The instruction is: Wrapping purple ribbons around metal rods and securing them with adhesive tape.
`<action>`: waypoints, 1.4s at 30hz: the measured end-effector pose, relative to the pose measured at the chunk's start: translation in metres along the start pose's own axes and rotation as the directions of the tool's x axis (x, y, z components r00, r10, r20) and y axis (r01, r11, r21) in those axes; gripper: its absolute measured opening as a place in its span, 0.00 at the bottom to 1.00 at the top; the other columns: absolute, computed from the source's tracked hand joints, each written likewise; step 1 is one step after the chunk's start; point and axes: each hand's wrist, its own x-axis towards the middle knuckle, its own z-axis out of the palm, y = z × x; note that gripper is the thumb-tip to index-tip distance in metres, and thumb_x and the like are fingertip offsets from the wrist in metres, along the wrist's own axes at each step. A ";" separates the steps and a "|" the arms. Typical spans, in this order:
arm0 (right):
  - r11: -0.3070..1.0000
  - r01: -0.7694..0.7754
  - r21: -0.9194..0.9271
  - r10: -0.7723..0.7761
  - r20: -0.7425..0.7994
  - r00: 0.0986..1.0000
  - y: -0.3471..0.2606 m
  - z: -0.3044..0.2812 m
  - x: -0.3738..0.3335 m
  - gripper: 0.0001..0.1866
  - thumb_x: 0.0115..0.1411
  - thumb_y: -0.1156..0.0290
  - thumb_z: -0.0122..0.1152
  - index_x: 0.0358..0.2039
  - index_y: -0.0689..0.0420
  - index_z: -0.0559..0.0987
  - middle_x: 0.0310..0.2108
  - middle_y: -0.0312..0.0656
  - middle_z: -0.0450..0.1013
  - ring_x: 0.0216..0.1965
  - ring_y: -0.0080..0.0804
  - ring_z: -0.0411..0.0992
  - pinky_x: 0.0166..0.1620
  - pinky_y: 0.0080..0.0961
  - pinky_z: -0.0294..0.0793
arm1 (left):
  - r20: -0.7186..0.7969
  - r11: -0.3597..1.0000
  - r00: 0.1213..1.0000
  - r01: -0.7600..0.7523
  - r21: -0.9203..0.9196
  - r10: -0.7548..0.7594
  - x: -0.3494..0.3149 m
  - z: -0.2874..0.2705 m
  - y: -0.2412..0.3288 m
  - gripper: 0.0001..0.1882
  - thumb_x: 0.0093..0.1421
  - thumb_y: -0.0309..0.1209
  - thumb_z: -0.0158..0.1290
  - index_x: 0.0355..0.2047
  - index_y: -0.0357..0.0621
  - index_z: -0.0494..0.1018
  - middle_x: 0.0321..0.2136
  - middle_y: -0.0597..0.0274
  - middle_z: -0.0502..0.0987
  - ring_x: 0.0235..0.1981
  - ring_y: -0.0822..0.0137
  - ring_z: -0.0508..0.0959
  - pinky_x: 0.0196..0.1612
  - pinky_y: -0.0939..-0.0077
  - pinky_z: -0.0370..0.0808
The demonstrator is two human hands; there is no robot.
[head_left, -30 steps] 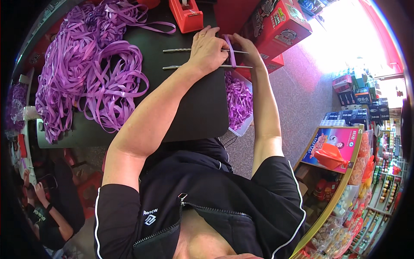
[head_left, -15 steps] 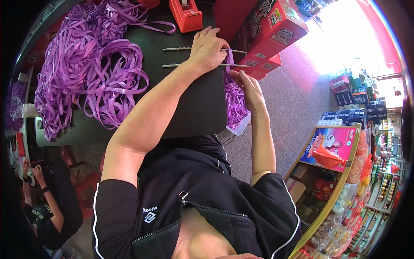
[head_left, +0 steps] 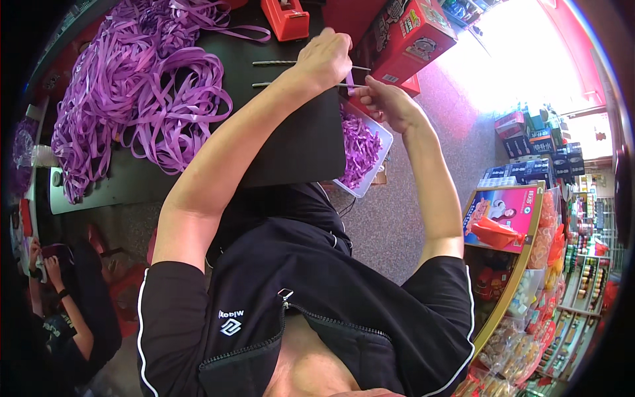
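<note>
Two thin metal rods, an upper twisted one (head_left: 274,63) and a lower one (head_left: 267,84), lie side by side across the black tabletop and jut past its right edge. A narrow purple ribbon (head_left: 350,79) passes around them near their right ends. My left hand (head_left: 325,58) is closed over the rods, its fingers curled; what it grips is hidden under it. My right hand (head_left: 391,104) is beside the lower rod's tip, its thumb and fingers pinched on the ribbon. Below the hands, a white plastic tub (head_left: 383,153) holds a heap of short purple ribbon pieces (head_left: 361,149).
A big tangled pile of purple ribbon (head_left: 132,86) covers the table's left part. A red tape dispenser (head_left: 288,21) stands at the far edge, with a red printed carton (head_left: 415,41) to its right. Shop shelves (head_left: 585,284) and a counter (head_left: 506,205) line the right; another person (head_left: 73,311) sits at left.
My left hand has curled from stretched fingers into a closed grip. My right hand has swung outward and up to the rod tip, and more of the tub shows.
</note>
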 end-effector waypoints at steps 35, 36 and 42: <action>0.781 0.538 -0.318 -0.583 -0.063 0.810 -0.108 0.050 0.021 0.14 0.61 0.65 0.53 0.42 0.58 0.80 0.31 0.33 0.73 0.32 0.19 0.66 0.37 0.16 0.62 | 0.571 -0.476 0.820 0.515 -0.713 0.032 -0.050 0.004 0.017 0.50 0.55 0.66 0.41 0.65 0.66 0.22 0.63 0.44 0.15 0.64 0.51 0.16 0.61 0.54 0.15; 0.765 0.556 -0.324 -0.603 -0.060 0.795 -0.115 0.056 0.039 0.14 0.61 0.66 0.53 0.41 0.59 0.80 0.30 0.35 0.74 0.32 0.20 0.66 0.38 0.16 0.62 | 0.562 -0.472 0.826 0.512 -0.718 0.042 -0.049 0.006 0.019 0.50 0.55 0.66 0.41 0.65 0.66 0.22 0.63 0.44 0.15 0.64 0.51 0.16 0.61 0.54 0.15; 0.805 0.330 -0.494 -0.402 -0.044 0.914 -0.135 0.071 0.147 0.16 0.59 0.58 0.56 0.34 0.56 0.83 0.25 0.32 0.73 0.27 0.19 0.63 0.34 0.15 0.60 | 0.571 -0.514 0.819 0.510 -0.689 0.047 -0.049 0.008 0.015 0.51 0.54 0.66 0.41 0.65 0.65 0.24 0.64 0.46 0.16 0.64 0.52 0.16 0.61 0.54 0.16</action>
